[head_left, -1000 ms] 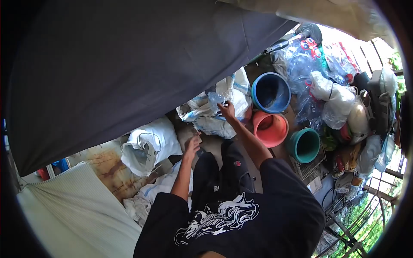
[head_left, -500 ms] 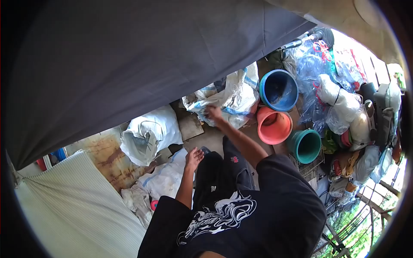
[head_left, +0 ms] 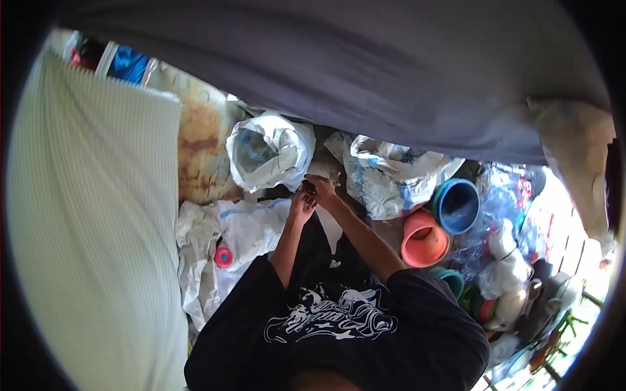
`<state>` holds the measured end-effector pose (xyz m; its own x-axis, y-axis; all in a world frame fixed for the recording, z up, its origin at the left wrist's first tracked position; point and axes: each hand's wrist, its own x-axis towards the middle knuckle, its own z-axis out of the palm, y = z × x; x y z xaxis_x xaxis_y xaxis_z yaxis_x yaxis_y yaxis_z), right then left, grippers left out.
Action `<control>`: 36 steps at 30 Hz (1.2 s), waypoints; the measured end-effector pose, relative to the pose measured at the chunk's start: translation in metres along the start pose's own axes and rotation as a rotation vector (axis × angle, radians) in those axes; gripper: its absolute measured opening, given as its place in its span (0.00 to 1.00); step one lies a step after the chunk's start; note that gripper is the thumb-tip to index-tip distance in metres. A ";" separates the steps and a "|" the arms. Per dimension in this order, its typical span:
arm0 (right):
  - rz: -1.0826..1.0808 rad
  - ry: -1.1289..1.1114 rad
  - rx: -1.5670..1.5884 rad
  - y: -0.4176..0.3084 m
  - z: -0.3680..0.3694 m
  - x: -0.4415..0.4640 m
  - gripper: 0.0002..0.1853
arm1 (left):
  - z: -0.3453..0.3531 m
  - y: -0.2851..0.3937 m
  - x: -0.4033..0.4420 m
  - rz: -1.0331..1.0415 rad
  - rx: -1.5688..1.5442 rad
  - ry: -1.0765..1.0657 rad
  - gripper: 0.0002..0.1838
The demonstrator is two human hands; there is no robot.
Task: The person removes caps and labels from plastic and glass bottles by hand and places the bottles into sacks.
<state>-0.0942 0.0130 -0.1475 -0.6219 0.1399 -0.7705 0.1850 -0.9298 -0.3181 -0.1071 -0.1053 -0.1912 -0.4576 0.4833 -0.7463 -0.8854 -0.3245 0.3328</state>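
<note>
My left hand (head_left: 303,204) and my right hand (head_left: 321,189) meet in front of my body, fingers curled and touching. Anything between them is too small or hidden to make out. Just beyond them stands a white woven sack (head_left: 290,159) with its mouth wide open and rim rolled back. To the right is a second white sack with blue stripes (head_left: 391,189), its top crumpled and dark contents partly showing. Flattened white sacks (head_left: 251,228) lie to the left of my hands, with a small red round object (head_left: 223,257) on them.
At the right stand a blue bucket (head_left: 458,206), a coral-red bucket (head_left: 425,240) and a green bucket (head_left: 450,281). Bundled plastic bags (head_left: 508,260) are piled beyond them. A dark cloth (head_left: 339,72) hangs overhead; a striped pale curtain (head_left: 98,215) hangs at left.
My right hand has left the striped sack and come to my left hand. My left hand has gone from open to curled. The view has turned toward the left.
</note>
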 end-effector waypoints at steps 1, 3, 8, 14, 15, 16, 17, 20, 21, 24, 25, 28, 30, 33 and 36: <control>0.009 0.019 0.000 0.006 0.016 0.006 0.08 | -0.016 0.015 0.004 -0.001 -0.035 -0.027 0.09; 0.045 0.023 -0.097 0.019 0.041 0.012 0.09 | -0.038 0.039 0.006 0.007 -0.102 -0.001 0.11; 0.166 -0.047 -0.351 0.057 0.088 0.077 0.09 | -0.090 0.111 0.006 -0.021 -0.211 0.010 0.13; 0.168 0.045 -0.572 0.090 0.143 0.157 0.17 | -0.105 0.194 0.028 0.105 -0.118 0.067 0.16; 0.133 -0.006 -0.589 0.093 0.144 0.181 0.17 | -0.121 0.202 0.053 0.135 -0.085 0.096 0.17; 0.101 -0.053 -0.604 0.095 0.146 0.199 0.18 | -0.133 0.208 0.077 0.156 -0.025 0.140 0.18; 0.092 -0.052 -0.631 0.098 0.147 0.218 0.21 | -0.147 0.214 0.102 0.173 0.036 0.184 0.21; 0.052 0.026 -0.707 0.103 0.145 0.272 0.22 | -0.164 0.234 0.158 0.192 0.267 0.276 0.27; 0.060 0.050 -0.734 0.106 0.137 0.293 0.25 | -0.174 0.241 0.179 0.178 0.257 0.291 0.27; 0.047 0.164 -0.696 0.104 0.119 0.325 0.28 | -0.198 0.254 0.242 0.204 0.611 0.421 0.28; 0.071 0.155 -0.650 0.102 0.115 0.329 0.30 | -0.208 0.258 0.259 0.236 0.795 0.426 0.28; 0.072 0.124 -0.580 0.099 0.112 0.321 0.30 | -0.274 0.256 0.340 0.310 1.092 0.400 0.24; 0.093 0.129 -0.593 0.099 0.105 0.310 0.31 | -0.280 0.248 0.362 0.357 1.212 0.373 0.20; 0.127 0.064 -0.548 0.095 0.101 0.296 0.30 | -0.262 0.259 0.367 0.627 0.988 0.460 0.19; 0.186 0.027 -0.615 0.087 0.108 0.276 0.29 | -0.230 0.284 0.329 0.301 1.097 0.584 0.18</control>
<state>-0.3317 -0.0662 -0.3284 -0.5194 0.0108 -0.8545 0.6955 -0.5755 -0.4301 -0.4905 -0.2258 -0.4745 -0.7941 -0.0101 -0.6077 -0.4843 0.6145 0.6228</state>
